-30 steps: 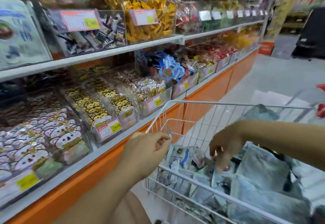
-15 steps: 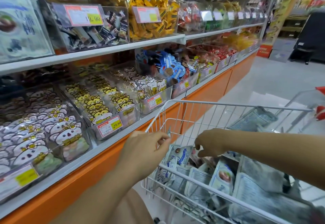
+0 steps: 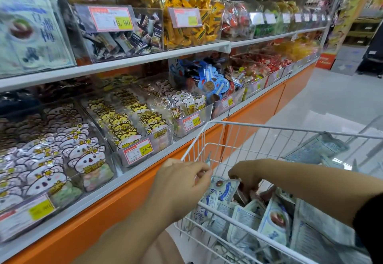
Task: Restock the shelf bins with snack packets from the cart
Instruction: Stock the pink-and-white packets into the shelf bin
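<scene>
While your right hand (image 3: 247, 173) pinched the top edge of a snack packet (image 3: 224, 188) in the near left corner of the cart (image 3: 269, 128), a straight lift clear of the wire rim looked safest. Your left hand (image 3: 182, 177) pinched what seemed a second packet (image 3: 208, 159) at that rim. The first stood nearly upright, long axis vertical, top toward your fingers.

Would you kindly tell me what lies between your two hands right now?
In the head view, the cart's wire side and the blue packet that the right hand pinches lie between it and the left hand.
</scene>
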### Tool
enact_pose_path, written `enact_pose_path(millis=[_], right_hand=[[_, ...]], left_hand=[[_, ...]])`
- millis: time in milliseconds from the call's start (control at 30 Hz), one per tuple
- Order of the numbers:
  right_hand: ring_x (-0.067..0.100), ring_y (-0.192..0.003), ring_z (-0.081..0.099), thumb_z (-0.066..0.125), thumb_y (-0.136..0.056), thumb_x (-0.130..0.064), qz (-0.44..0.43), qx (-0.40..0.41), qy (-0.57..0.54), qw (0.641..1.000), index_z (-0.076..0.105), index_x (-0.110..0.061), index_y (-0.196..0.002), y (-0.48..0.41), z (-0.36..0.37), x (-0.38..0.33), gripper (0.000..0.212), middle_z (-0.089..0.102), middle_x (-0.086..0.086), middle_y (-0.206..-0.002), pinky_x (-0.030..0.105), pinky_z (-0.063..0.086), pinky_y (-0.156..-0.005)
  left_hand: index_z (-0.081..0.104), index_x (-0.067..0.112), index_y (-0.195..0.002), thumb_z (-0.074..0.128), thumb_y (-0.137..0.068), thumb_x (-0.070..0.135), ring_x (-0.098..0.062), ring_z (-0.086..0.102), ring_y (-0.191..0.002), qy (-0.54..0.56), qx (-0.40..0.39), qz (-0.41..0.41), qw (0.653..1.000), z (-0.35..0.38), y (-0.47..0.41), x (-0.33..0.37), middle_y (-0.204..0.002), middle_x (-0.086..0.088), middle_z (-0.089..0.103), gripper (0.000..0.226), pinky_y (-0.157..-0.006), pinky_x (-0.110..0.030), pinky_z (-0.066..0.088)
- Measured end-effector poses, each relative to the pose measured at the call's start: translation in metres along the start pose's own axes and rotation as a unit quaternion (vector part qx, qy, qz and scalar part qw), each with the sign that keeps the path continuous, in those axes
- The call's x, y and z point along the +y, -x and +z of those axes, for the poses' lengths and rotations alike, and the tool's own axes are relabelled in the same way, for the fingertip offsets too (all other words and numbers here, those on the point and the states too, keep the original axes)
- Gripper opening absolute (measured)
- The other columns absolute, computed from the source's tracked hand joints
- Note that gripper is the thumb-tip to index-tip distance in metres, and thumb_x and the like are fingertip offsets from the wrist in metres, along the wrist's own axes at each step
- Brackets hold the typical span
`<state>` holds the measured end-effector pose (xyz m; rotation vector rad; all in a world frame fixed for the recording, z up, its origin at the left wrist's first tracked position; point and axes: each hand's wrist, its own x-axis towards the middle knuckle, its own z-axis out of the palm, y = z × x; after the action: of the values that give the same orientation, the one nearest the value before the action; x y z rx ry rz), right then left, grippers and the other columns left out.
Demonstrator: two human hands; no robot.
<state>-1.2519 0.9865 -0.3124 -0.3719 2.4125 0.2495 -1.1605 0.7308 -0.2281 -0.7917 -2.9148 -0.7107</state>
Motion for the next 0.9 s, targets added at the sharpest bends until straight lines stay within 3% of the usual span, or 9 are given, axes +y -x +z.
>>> enact_pose_path(millis=[100,200,300,400,500,600,767,900], right_hand=[[0.023,-0.091,0.066,0.084,-0.077,-0.024,-0.010,-0.025,-0.044,0.999,0.064,-0.006,-0.110,0.009,-0.011,0.004,0.042,0.069,0.007,-0.105,0.032,0.056,-0.073],[0.016,-0.079,0.062,0.077,-0.080,-0.009,-0.010,-0.066,-0.065,0.996,0.065,-0.005,-0.113,0.019,-0.015,0.008,0.035,0.066,0.005,-0.101,0.022,0.050,-0.056],[0.025,-0.080,0.070,0.078,-0.073,-0.009,-0.026,0.004,0.036,0.999,0.072,-0.007,-0.095,0.016,-0.006,0.010,0.023,0.074,0.007,-0.087,0.039,0.060,-0.072],[0.027,-0.073,0.069,0.078,-0.075,-0.010,-0.051,0.031,0.105,0.993,0.071,-0.004,-0.082,0.018,-0.007,0.004,0.012,0.072,0.010,-0.075,0.039,0.060,-0.073],[0.030,-0.081,0.060,0.073,-0.085,-0.013,-0.067,0.042,0.173,0.982,0.071,-0.004,-0.092,0.032,-0.021,-0.005,0.012,0.066,0.012,-0.085,0.034,0.047,-0.068],[0.028,-0.098,0.064,0.072,-0.089,-0.021,-0.066,0.061,0.193,0.977,0.074,-0.009,-0.103,0.055,-0.039,-0.006,0.019,0.069,0.010,-0.105,0.035,0.051,-0.076],[0.024,-0.095,0.063,0.065,-0.093,-0.035,-0.065,0.144,0.233,0.959,0.071,-0.019,-0.103,0.108,-0.080,-0.008,0.021,0.065,0.001,-0.105,0.032,0.048,-0.072],[0.020,-0.093,0.060,0.059,-0.094,-0.036,-0.072,0.240,0.247,0.936,0.068,-0.026,-0.099,0.153,-0.108,-0.010,0.015,0.063,-0.005,-0.097,0.040,0.055,-0.075]], left_hand=[[0.063,0.041,-0.118,0.033,-0.104,0.048,0.012,0.040,-0.081,-0.003,0.004,0.004,1.000,0.001,0.000,-0.001,-0.110,0.026,0.067,0.034,-0.086,-0.016,0.018],[0.063,0.040,-0.118,0.033,-0.104,0.045,0.017,0.040,-0.080,-0.002,-0.001,0.004,1.000,0.001,0.000,-0.001,-0.111,0.025,0.067,0.034,-0.084,-0.016,0.017],[0.063,0.039,-0.117,0.033,-0.105,0.044,0.006,0.041,-0.083,-0.003,0.001,0.002,1.000,0.000,0.000,0.000,-0.111,0.023,0.067,0.033,-0.084,-0.015,0.016],[0.063,0.038,-0.117,0.032,-0.105,0.044,0.002,0.047,-0.092,-0.006,-0.001,0.003,1.000,-0.001,0.001,0.001,-0.112,0.023,0.068,0.034,-0.086,-0.016,0.016],[0.064,0.038,-0.117,0.032,-0.105,0.045,0.001,0.050,-0.098,-0.009,0.003,0.006,1.000,-0.002,0.001,0.002,-0.111,0.021,0.068,0.035,-0.087,-0.016,0.016],[0.064,0.037,-0.117,0.031,-0.105,0.045,0.001,0.051,-0.098,-0.008,0.002,0.006,1.000,-0.002,0.002,0.002,-0.110,0.020,0.068,0.035,-0.086,-0.016,0.016],[0.060,0.043,-0.121,0.034,-0.104,0.049,0.003,0.043,-0.091,0.024,-0.012,-0.004,1.000,-0.003,0.002,0.000,-0.106,0.027,0.064,0.032,-0.088,-0.017,0.023],[0.051,0.050,-0.129,0.048,-0.096,0.057,-0.005,0.052,-0.103,0.095,-0.043,-0.023,0.994,-0.007,-0.001,-0.006,-0.111,0.033,0.058,0.034,-0.091,-0.031,0.045]])
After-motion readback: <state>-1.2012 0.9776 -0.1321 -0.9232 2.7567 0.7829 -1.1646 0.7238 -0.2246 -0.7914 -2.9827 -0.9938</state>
